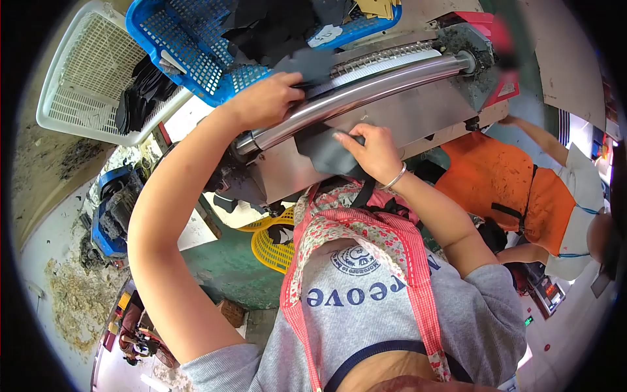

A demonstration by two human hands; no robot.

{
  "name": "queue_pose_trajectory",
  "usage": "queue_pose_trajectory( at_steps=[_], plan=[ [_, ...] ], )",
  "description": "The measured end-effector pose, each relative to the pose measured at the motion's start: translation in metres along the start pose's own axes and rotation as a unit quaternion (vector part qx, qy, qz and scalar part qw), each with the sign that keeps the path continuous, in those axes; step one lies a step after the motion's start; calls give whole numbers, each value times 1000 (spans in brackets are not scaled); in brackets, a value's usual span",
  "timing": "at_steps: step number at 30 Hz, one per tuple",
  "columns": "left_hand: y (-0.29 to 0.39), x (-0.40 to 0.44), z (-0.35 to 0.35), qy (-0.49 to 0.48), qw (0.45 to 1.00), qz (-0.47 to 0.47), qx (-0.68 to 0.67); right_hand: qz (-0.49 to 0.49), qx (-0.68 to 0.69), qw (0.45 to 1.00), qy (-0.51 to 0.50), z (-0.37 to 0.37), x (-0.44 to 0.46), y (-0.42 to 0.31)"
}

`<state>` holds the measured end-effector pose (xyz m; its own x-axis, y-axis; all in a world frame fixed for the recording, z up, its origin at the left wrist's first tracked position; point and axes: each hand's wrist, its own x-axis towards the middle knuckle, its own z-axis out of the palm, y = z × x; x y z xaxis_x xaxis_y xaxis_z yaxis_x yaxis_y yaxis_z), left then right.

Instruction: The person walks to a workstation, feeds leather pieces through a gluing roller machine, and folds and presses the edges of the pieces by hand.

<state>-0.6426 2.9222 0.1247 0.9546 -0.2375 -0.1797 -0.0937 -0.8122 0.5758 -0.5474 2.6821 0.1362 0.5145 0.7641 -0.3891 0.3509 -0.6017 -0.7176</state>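
My left hand (268, 100) is closed at the far side of the steel roller (366, 90), with its fingertips at the edge of a dark grey, leather-like piece (313, 65). That piece is slightly blurred and overlaps the blue basket's rim. On the near side of the roller, my right hand (375, 153) pinches a black, leather-like piece (333, 154) between thumb and fingers. The black piece lies over the machine's metal plate (418, 114), its upper edge close to the roller. A bangle circles my right wrist.
A blue basket (189, 62) holding black cut pieces stands behind the roller. To its left is a white basket (78, 98) with more black pieces. A yellow basket (266, 251) sits below the machine. Another person in an orange apron (496, 176) is at the right.
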Motion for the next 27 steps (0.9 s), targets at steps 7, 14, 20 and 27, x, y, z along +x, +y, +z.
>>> queue_pose_trajectory(
  at_steps=[7, 14, 20, 27],
  plan=[
    [3, 6, -11, -41, 985, -140, -94, -16, 50, 999, -1, -2, -7, 2],
    [1, 8, -18, 190, 978, -90, 13, 48, 148, 985, -71, 13, -1, 3],
    [-27, 10, 21, -13, 997, 69, 15, 76, 278, 957, -15, 24, 5, -19],
    [-9, -7, -21, 148, 984, -43, -86, 61, 240, 953, -172, 24, -50, -11]
  ],
)
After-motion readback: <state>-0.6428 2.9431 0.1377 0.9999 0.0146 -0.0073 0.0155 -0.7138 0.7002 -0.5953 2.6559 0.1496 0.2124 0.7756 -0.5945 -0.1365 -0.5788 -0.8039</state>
